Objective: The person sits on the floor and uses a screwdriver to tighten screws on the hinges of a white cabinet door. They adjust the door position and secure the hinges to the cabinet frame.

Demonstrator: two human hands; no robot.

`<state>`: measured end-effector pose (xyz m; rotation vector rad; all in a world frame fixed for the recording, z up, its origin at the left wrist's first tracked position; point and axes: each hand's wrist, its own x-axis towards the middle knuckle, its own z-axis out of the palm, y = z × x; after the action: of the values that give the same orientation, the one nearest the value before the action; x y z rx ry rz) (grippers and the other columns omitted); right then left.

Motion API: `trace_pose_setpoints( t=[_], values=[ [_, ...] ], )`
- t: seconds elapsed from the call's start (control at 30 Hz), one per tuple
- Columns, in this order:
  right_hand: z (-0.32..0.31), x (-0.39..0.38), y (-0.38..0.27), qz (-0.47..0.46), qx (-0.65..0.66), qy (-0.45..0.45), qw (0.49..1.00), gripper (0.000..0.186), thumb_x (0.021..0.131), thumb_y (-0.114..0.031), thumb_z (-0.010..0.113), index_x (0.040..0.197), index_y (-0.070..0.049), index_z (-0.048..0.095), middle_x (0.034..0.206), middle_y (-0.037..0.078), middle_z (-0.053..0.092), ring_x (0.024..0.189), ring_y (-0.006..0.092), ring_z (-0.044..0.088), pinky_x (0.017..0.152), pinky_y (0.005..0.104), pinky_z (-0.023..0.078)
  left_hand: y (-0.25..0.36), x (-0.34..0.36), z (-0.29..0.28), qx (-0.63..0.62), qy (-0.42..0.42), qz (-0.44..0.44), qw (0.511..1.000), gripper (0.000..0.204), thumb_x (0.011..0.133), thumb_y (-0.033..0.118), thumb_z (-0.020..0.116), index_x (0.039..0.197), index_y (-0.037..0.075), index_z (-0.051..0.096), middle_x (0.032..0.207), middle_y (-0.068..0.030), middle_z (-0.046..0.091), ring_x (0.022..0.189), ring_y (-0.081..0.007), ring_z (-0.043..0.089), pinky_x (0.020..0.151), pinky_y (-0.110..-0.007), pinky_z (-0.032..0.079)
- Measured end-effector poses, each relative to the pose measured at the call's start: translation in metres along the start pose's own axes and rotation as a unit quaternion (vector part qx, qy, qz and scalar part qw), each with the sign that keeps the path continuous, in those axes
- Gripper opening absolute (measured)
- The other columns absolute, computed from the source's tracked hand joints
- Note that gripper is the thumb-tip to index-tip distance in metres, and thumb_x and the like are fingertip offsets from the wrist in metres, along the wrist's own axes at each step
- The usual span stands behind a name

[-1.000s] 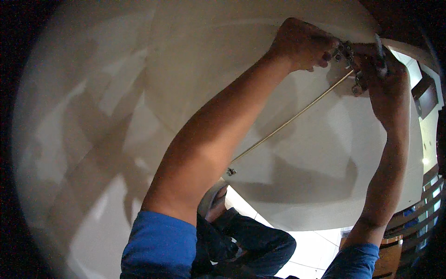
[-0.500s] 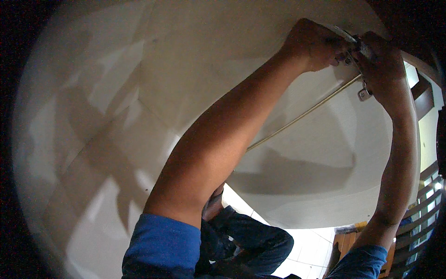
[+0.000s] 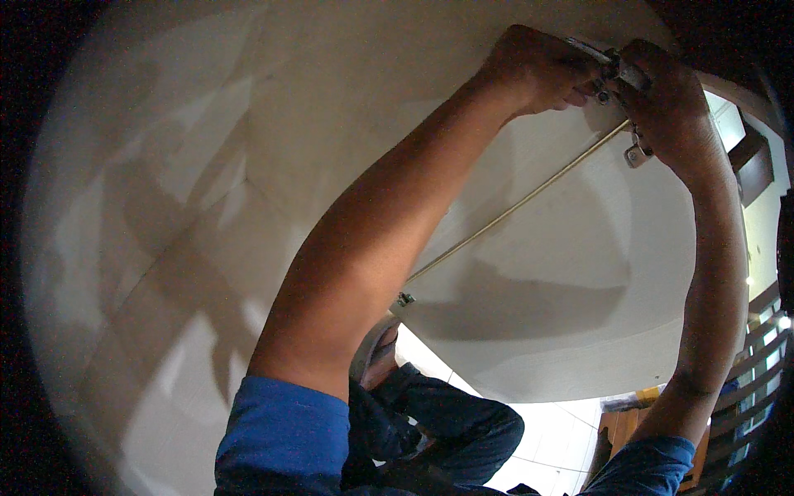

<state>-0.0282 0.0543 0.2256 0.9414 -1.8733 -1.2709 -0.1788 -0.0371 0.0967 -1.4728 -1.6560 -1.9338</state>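
At the upper right, both my hands meet against the pale panel. My left hand (image 3: 538, 70) is closed around one end of a silvery metal tool (image 3: 631, 76), whose exact kind I cannot make out. My right hand (image 3: 672, 99) is curled at its other end, fingers partly hidden. Just below the tool, a small round metal fitting (image 3: 603, 97) shows between the hands. A thin brass-coloured rod (image 3: 529, 198) slants down and left from near my right hand. Beside that hand is a small metal bracket with a hole (image 3: 637, 155).
The large pale panel (image 3: 529, 364) fills much of the view, with another small metal bracket (image 3: 404, 298) by my left forearm. A pale wall (image 3: 182, 215) with shadows is at left. My bent leg (image 3: 463, 422) is over white floor tiles; dark slats (image 3: 753, 388) stand at right.
Both hands and the tool have shifted slightly left and up in view. The lower bracket by my left forearm now shows. Both hands stay closed.
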Motion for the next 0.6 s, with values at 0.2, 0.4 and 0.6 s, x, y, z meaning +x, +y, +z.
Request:
trace_pose_setpoints(
  t=[0.2, 0.4, 0.6],
  values=[
    [0.002, -0.002, 0.004, 0.263, 0.084, -0.146, 0.950, 0.032, 0.091, -0.022, 0.068, 0.117, -0.003, 0.065, 0.109, 0.019, 0.066, 0.098, 0.0355, 0.066, 0.088, 0.0431, 0.054, -0.005, 0.008, 0.001, 0.330, 0.066, 0.178, 0.925, 0.022, 0.082, 0.040, 0.073, 0.100, 0.026, 0.074, 0.086, 0.0004, 0.075, 0.075, -0.0215, 0.072, 0.071, -0.039, 0.060],
    [0.002, -0.004, 0.005, 0.255, 0.049, -0.166, 0.951, 0.035, 0.092, -0.025, 0.068, 0.119, -0.004, 0.064, 0.119, 0.018, 0.063, 0.110, 0.0353, 0.062, 0.096, 0.0437, 0.051, -0.014, 0.013, 0.002, 0.400, 0.099, 0.248, 0.876, 0.024, 0.084, 0.038, 0.074, 0.100, 0.019, 0.073, 0.084, -0.0023, 0.073, 0.076, -0.0206, 0.070, 0.069, -0.038, 0.058],
    [-0.027, 0.032, -0.005, 0.390, 0.103, -0.285, 0.869, 0.040, 0.093, -0.035, 0.069, 0.121, -0.007, 0.066, 0.120, 0.020, 0.065, 0.115, 0.0298, 0.061, 0.104, 0.0404, 0.046, -0.012, 0.011, -0.001, 0.170, 0.151, 0.284, 0.931, 0.025, 0.089, 0.028, 0.073, 0.101, 0.006, 0.070, 0.084, -0.0057, 0.072, 0.068, -0.0182, 0.068, 0.064, -0.031, 0.057]
  ],
)
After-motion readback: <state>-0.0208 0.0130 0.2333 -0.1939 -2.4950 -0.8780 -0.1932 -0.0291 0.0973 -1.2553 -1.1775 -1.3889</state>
